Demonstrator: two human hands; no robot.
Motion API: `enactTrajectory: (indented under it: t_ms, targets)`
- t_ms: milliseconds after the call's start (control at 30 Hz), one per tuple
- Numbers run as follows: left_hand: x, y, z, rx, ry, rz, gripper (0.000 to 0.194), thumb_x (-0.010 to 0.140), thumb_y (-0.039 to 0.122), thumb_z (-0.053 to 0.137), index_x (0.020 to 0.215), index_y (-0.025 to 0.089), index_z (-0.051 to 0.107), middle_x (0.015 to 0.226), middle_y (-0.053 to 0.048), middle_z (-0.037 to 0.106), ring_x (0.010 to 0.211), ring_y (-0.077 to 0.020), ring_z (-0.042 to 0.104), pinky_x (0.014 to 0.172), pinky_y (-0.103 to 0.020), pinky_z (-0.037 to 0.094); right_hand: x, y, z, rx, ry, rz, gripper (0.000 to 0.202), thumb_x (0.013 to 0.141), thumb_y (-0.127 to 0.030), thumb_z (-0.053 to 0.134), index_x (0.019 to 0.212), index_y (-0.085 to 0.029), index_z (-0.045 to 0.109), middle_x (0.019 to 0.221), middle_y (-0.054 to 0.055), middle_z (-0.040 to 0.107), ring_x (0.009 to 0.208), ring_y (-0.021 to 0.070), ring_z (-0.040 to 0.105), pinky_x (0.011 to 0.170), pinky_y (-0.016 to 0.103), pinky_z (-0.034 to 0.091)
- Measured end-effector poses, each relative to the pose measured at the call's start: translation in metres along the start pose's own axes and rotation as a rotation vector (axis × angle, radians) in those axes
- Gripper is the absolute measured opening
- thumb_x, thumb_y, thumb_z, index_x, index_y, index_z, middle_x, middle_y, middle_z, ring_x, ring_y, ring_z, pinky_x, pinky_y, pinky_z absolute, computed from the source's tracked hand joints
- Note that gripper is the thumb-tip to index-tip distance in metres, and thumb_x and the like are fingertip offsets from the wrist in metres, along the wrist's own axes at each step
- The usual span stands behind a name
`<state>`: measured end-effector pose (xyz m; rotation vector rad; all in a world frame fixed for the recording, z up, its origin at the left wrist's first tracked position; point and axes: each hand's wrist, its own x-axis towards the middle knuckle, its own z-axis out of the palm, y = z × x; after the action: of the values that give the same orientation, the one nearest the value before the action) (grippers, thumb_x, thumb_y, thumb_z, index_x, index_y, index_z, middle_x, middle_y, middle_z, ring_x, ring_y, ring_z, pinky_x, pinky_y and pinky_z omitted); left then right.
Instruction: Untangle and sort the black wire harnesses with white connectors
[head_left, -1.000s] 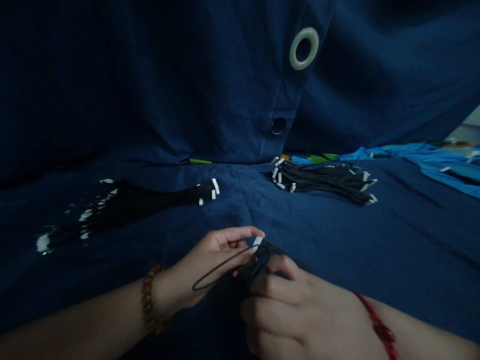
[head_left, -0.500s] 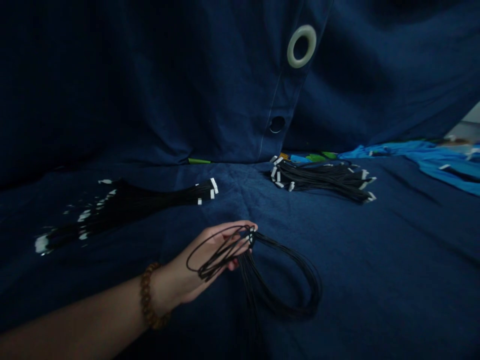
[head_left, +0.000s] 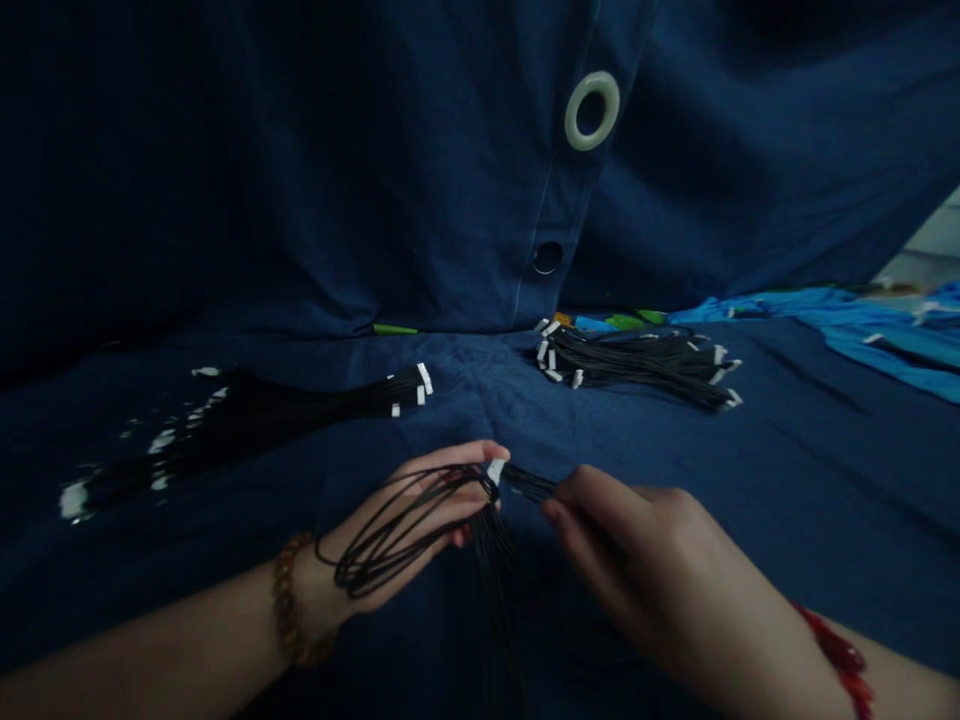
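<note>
Thin black cables [head_left: 382, 540] loop over the palm of my left hand [head_left: 427, 520], whose fingers pinch them beside a white connector [head_left: 496, 470]. Some strands hang down below that hand into the dark. From the right, my right hand [head_left: 637, 560] closes on the same cables just past the connector, with its fingertips partly hidden behind the hand. On the cloth beyond my left hand lies a fanned bundle of black cables [head_left: 300, 405] with white connector ends. Another cable bundle [head_left: 637, 362], also with white connectors at both ends, rests farther to the right.
Dark blue cloth [head_left: 810, 520] covers the surface and rises as a curtain [head_left: 420, 170] at the back, with a pale ring eyelet [head_left: 571, 112] in it. Bright blue fabric [head_left: 847, 325] lies at the far right. A green strip [head_left: 395, 329] shows at the curtain's foot.
My right hand has come in from the right and taken hold of the cables. The wide loop on the right has gone from view, and the loops over my left palm have grown.
</note>
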<state>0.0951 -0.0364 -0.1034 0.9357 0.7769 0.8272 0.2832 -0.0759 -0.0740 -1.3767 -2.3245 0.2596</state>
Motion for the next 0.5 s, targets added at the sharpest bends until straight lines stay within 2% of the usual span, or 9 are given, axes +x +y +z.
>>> enactTrajectory:
  t_ms: [100,200,333,500]
  targets:
    - [0.0014,0.0005,0.0003,-0.004,-0.035,-0.042,0.034,0.063,0.021,0.07,0.097,0.024,0.065,0.071,0.003,0.054,0.061,-0.0076,0.046,0.053,-0.017,0.035,-0.0004,-0.0003,0.0043,-0.068,0.106,-0.109,0.017,0.087,-0.019,0.038,0.072,-0.018,0.047,0.053,-0.003,0.049,0.042,0.0089,0.044,0.042,0.021,0.027]
    - [0.0026,-0.0015,-0.0005,0.003,-0.074,-0.038,0.033,0.064,0.022,0.069,0.097,0.024,0.065,0.069,0.004,0.052,0.059,-0.007,0.044,0.052,-0.017,0.034,0.0002,-0.0003,0.0058,-0.124,0.159,-0.168,0.018,0.086,-0.017,0.039,0.071,-0.017,0.047,0.053,-0.003,0.048,0.042,0.0092,0.043,0.044,0.022,0.025]
    - [0.0029,-0.0043,-0.0031,0.019,-0.091,-0.036,0.029,0.07,0.021,0.063,0.099,0.027,0.063,0.073,0.004,0.052,0.061,-0.0068,0.043,0.054,-0.017,0.034,-0.0008,-0.0006,0.0071,-0.137,0.161,-0.173,0.017,0.086,-0.016,0.04,0.07,-0.017,0.046,0.052,-0.003,0.048,0.042,0.009,0.042,0.044,0.023,0.024]
    - [0.0033,-0.0053,-0.0049,0.035,-0.12,-0.033,0.031,0.069,0.021,0.064,0.1,0.028,0.062,0.074,0.004,0.054,0.061,-0.0076,0.044,0.053,-0.017,0.033,-0.0016,-0.0009,0.0081,-0.124,0.151,-0.155,0.017,0.086,-0.016,0.04,0.071,-0.017,0.046,0.053,-0.002,0.049,0.042,0.0091,0.043,0.044,0.023,0.024]
